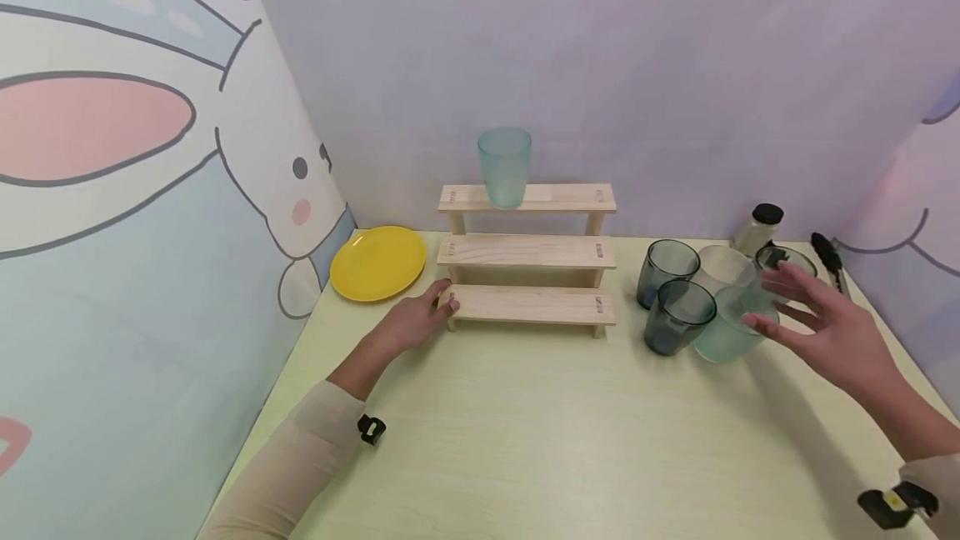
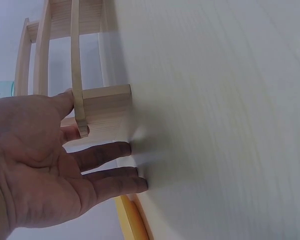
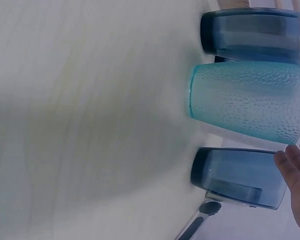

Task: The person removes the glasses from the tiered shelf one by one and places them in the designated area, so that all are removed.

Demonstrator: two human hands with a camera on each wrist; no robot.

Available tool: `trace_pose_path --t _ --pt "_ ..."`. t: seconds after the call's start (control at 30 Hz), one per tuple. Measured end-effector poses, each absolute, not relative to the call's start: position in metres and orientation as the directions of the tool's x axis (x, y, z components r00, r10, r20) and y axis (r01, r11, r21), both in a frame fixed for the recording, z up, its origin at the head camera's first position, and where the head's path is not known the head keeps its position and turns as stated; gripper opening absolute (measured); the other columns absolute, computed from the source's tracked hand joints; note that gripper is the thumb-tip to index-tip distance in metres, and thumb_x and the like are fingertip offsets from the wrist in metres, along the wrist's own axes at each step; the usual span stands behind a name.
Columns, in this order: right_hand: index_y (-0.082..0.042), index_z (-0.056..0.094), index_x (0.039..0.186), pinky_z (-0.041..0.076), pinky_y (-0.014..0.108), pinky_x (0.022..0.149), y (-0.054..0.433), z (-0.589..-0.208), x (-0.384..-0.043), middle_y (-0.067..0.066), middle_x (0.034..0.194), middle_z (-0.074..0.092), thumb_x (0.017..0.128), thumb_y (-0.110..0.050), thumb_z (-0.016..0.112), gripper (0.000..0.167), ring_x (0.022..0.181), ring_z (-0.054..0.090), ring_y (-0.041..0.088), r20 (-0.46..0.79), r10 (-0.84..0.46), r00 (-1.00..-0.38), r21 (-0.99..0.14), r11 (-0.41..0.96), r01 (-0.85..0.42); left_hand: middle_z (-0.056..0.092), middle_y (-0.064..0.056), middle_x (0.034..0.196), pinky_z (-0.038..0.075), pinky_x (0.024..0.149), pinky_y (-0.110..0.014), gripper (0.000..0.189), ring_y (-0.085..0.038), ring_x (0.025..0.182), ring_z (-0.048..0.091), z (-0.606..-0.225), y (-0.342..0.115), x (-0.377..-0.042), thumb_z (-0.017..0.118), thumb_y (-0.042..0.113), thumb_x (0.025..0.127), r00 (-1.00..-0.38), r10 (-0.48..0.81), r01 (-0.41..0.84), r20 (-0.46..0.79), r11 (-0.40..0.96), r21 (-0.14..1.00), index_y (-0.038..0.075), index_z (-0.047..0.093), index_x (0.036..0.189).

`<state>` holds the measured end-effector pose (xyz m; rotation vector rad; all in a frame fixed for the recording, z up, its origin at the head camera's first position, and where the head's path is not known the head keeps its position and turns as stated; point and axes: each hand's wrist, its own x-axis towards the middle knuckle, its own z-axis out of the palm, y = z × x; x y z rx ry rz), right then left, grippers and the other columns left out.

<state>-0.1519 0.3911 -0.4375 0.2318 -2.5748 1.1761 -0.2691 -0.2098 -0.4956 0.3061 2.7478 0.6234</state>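
Note:
A three-step wooden rack (image 1: pixel 525 252) stands at the table's middle, with a teal tumbler (image 1: pixel 505 169) upright on its top step. My left hand (image 1: pixel 420 319) pinches the left end of the lowest step, thumb on one face and index finger on the other; its other fingers extend toward the table in the left wrist view. Over at the right, my right hand (image 1: pixel 832 332) hovers with fingers spread beside another teal tumbler (image 1: pixel 723 340), holding nothing. Close around that tumbler are two dark glasses (image 1: pixel 667 261) (image 1: pixel 678 319), a pale glass (image 1: pixel 723 263) and a third dark glass (image 3: pixel 237 177), partly hidden by the hand.
A yellow plate (image 1: pixel 378 263) lies left of the rack. Behind the glasses stands a jar with a black lid (image 1: pixel 767 215), and a black-handled utensil (image 1: pixel 827 252) lies near the right wall. Walls border the table at the back and both sides.

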Motion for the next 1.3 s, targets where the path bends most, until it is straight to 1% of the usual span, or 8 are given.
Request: trace_pose_path --t 0.13,0.33,0.63,0.77,0.9,1.0,1.13,1.3 --pt "-0.012 0.049 0.167 0.045 -0.004 0.091 0.383 -0.423 -0.158 -0.040 0.136 0.060 0.090 -0.001 0.091 0.088 0.108 0.060 -0.031 0.363 -0.014 -0.932 -0.704 0.651 -0.284 0.066 -0.027 0.153 0.055 0.109 -0.062 0.087 -0.043 0.134 0.069 -0.483 -0.206 -0.261 0.037 0.081 0.108 -0.932 0.260 0.121 -0.253 0.881 0.458 0.026 0.029 0.175" --pt "-0.030 0.042 0.172 0.036 -0.008 0.091 0.374 -0.402 -0.171 -0.040 0.143 0.055 0.093 -0.019 0.092 0.094 0.112 0.052 -0.036 0.326 -0.043 -0.944 -0.652 0.713 -0.257 0.066 -0.023 0.155 0.057 0.105 -0.058 0.090 -0.042 0.132 0.071 -0.520 -0.216 -0.282 0.030 0.086 0.105 -0.936 0.278 0.166 -0.219 0.891 0.422 0.030 0.027 0.175" --pt "-0.042 0.037 0.172 0.033 -0.008 0.094 0.348 -0.376 -0.195 -0.003 0.170 0.054 0.096 -0.034 0.090 0.093 0.119 0.044 -0.037 0.255 -0.066 -0.965 -0.641 0.735 -0.220 0.062 -0.029 0.156 0.053 0.113 -0.062 0.076 -0.046 0.137 0.067 -0.467 -0.197 -0.249 0.038 0.067 0.115 -0.931 0.263 0.122 -0.252 0.877 0.466 0.022 0.029 0.175" --pt "-0.041 0.038 0.171 0.034 -0.007 0.090 0.336 -0.367 -0.206 0.002 0.175 0.049 0.097 -0.038 0.088 0.090 0.151 0.054 -0.002 0.217 -0.070 -0.974 -0.647 0.736 -0.198 0.062 -0.027 0.158 0.053 0.114 -0.060 0.072 -0.042 0.135 0.068 -0.464 -0.194 -0.246 0.040 0.062 0.117 -0.933 0.253 0.113 -0.257 0.883 0.456 0.022 0.028 0.175" --pt "-0.034 0.038 0.173 0.035 -0.007 0.092 0.323 -0.359 -0.219 0.009 0.176 0.046 0.098 -0.037 0.088 0.090 0.154 0.051 0.048 0.208 -0.087 -0.974 -0.666 0.717 -0.206 0.062 -0.026 0.158 0.054 0.112 -0.062 0.081 -0.042 0.135 0.068 -0.482 -0.200 -0.262 0.037 0.074 0.112 -0.929 0.261 0.115 -0.262 0.878 0.464 0.026 0.028 0.176" --pt "-0.031 0.037 0.174 0.035 -0.007 0.096 0.312 -0.354 -0.228 0.010 0.176 0.046 0.097 -0.038 0.088 0.092 0.155 0.049 0.051 0.216 -0.104 -0.971 -0.670 0.708 -0.225 0.064 -0.024 0.157 0.056 0.106 -0.062 0.093 -0.043 0.132 0.070 -0.510 -0.211 -0.280 0.031 0.090 0.102 -0.929 0.279 0.140 -0.244 0.875 0.464 0.032 0.026 0.176" --pt "-0.030 0.037 0.174 0.041 0.003 0.111 0.295 -0.346 -0.238 0.010 0.175 0.047 0.097 -0.041 0.088 0.094 0.156 0.050 0.048 0.238 -0.127 -0.963 -0.662 0.704 -0.257 0.061 -0.024 0.160 0.055 0.110 -0.062 0.085 -0.044 0.136 0.067 -0.494 -0.206 -0.268 0.035 0.081 0.108 -0.930 0.261 0.116 -0.258 0.876 0.468 0.031 0.026 0.176" --pt "-0.021 0.039 0.173 0.044 0.042 0.128 0.275 -0.343 -0.254 0.014 0.175 0.046 0.096 -0.037 0.090 0.094 0.156 0.049 0.048 0.259 -0.167 -0.951 -0.679 0.670 -0.302 0.057 -0.024 0.164 0.051 0.117 -0.061 0.074 -0.044 0.143 0.064 -0.463 -0.197 -0.246 0.042 0.063 0.115 -0.933 0.240 0.091 -0.269 0.878 0.469 0.024 0.027 0.176"
